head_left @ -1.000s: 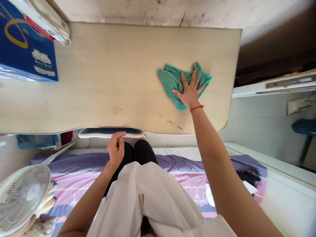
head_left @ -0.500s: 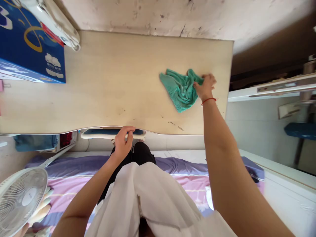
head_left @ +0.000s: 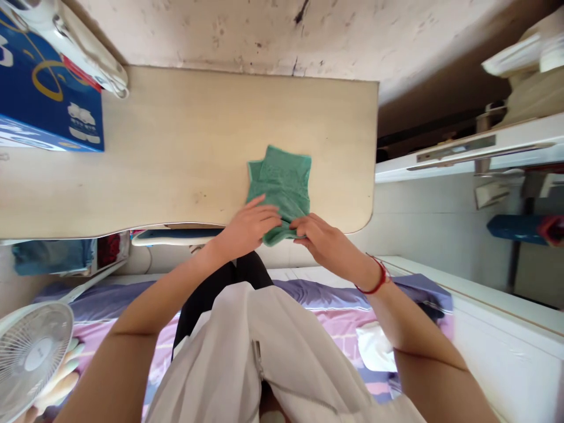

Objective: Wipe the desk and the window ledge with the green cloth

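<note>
A green cloth lies near the front edge of the pale wooden desk, its near end bunched and hanging over the edge. My right hand pinches the near right part of it between thumb and fingers. From the left, my left hand reaches onto the same cloth, fingers bent over its near left part. The left thumb is hidden. Both hands are close together at the desk's edge, and a red string bracelet circles my right wrist.
A blue box stands at the desk's left end, with a white power strip along it. Behind the desk rises a stained wall. A white fan is at lower left, and a bed lies behind me. An open white door stands at right.
My right hand has brought the cloth from the desk's right side to the front edge. The left hand has moved right and taken hold of it. The cloth now lies flatter, partly folded.
</note>
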{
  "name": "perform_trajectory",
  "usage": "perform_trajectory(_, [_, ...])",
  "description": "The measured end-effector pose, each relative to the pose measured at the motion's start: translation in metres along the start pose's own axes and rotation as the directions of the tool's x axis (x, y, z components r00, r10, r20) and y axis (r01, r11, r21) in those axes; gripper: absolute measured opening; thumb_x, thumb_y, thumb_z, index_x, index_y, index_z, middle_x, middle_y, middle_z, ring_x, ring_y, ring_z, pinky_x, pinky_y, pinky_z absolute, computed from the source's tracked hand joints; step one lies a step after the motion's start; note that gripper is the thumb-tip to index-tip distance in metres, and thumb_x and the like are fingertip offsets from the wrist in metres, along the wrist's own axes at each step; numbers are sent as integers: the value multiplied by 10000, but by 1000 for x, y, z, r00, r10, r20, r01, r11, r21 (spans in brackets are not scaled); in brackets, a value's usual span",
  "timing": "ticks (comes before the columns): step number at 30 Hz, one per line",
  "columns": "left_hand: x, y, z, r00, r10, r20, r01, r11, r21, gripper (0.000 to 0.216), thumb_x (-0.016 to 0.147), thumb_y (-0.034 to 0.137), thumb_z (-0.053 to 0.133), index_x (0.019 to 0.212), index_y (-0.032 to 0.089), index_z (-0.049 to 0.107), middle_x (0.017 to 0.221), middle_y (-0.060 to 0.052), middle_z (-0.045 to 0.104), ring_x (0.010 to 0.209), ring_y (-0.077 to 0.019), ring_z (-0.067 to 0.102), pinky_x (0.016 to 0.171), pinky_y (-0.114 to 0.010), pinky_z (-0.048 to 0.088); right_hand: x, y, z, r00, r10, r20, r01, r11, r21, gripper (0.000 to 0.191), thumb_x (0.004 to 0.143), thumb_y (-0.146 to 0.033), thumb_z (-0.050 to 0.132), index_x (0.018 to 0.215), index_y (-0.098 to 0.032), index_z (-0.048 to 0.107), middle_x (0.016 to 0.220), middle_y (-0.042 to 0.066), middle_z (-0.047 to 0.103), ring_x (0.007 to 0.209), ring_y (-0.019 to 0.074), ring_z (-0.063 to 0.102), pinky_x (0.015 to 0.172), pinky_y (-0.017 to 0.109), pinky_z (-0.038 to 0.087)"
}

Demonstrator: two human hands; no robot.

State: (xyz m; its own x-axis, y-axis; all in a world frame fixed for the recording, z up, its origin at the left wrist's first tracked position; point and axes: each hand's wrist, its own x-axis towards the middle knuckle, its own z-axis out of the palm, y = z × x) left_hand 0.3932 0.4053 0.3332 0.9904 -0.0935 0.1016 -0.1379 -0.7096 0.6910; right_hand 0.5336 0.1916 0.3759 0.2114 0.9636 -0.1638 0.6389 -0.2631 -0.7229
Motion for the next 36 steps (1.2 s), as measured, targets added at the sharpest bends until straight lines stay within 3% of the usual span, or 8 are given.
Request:
perform_trajectory(9, [-35, -8, 40, 899, -360, 250, 407, 897, -173, 241, 974, 158, 552, 1008, 230, 779, 966, -50, 810, 887, -228, 782, 843, -327, 626, -6, 50, 10, 906, 114, 407, -71, 990, -119, 127, 1005, -151, 576, 931, -195, 669, 959, 101, 726, 902, 273, 719, 824, 386, 604])
perform_trajectory(15, [28, -71, 42, 821, -551, -152, 527, 832, -172, 445, 989, 324, 645, 1414, 191, 647, 1411, -177, 696, 1320, -341, 664, 1121, -492, 548, 73, 101, 8, 922, 286, -262, -357, 890, -283, 614, 1070, -503, 538, 1623, -238, 494, 1657, 206, 442, 1525, 483, 397, 1152, 720, 432])
perform_trajectory(17, [25, -74, 48, 808, -525, -266, 495, 851, -176, 538, 1012, 380, 632, 1507, 186, 550, 1519, -204, 601, 1426, -338, 582, 1189, -510, 497, 92, 104, 34, 929, 276, -246, -353, 861, -367, 830, 1032, -655, 572, 1725, -256, 350, 1782, 194, 211, 1620, 546, 147, 1169, 839, 290])
perform_trajectory(22, [-49, -53, 66, 748, -549, -373, 500, 836, -228, 366, 1071, 339, 453, 1347, 179, 632, 1340, -172, 695, 1274, -255, 674, 1111, -434, 557, 111, 109, 92, 983, 184, -6, -164, 862, -480, 656, 1080, -526, 521, 1696, -314, 443, 1817, 119, 157, 1651, 475, 130, 1222, 827, 176])
perform_trajectory(27, [-144, -46, 62, 604, -701, -381, 663, 706, -248, 301, 1022, 328, 485, 1121, 187, 731, 1146, -121, 778, 1090, -231, 738, 984, -372, 590, 85, 182, 64, 983, 144, -117, -183, 859, -478, 601, 1012, -175, 467, 1602, -167, 578, 1719, 158, 405, 1598, 328, 364, 1243, 594, 372])
perform_trajectory(29, [-172, -43, 59, 498, -782, -374, 739, 609, -290, 304, 1009, 357, 500, 1085, 193, 744, 1091, -100, 791, 1022, -227, 750, 935, -361, 593, 60, 226, 36, 912, 244, -330, -382, 798, -465, 530, 1007, -148, 442, 1476, -91, 682, 1603, 211, 540, 1538, 290, 460, 1209, 506, 436])
perform_trajectory(33, [-212, -29, 66, 340, -886, -316, 781, 453, -430, 342, 999, 430, 506, 1009, 202, 760, 991, -83, 801, 933, -227, 762, 875, -352, 592, 53, 270, -19, 548, 405, -731, -774, 577, -261, 562, 1058, -130, 279, 1378, -10, 726, 1458, 327, 604, 1415, 327, 588, 1120, 583, 489])
perform_trajectory(36, [-232, -16, 77, 316, -919, -235, 768, 394, -506, 358, 994, 454, 512, 977, 206, 769, 950, -80, 801, 896, -226, 762, 845, -344, 591, 128, 215, -29, 574, 381, -725, -749, 602, -276, 672, 1046, -72, 122, 1230, 84, 749, 1323, 397, 645, 1329, 329, 656, 1082, 633, 496])
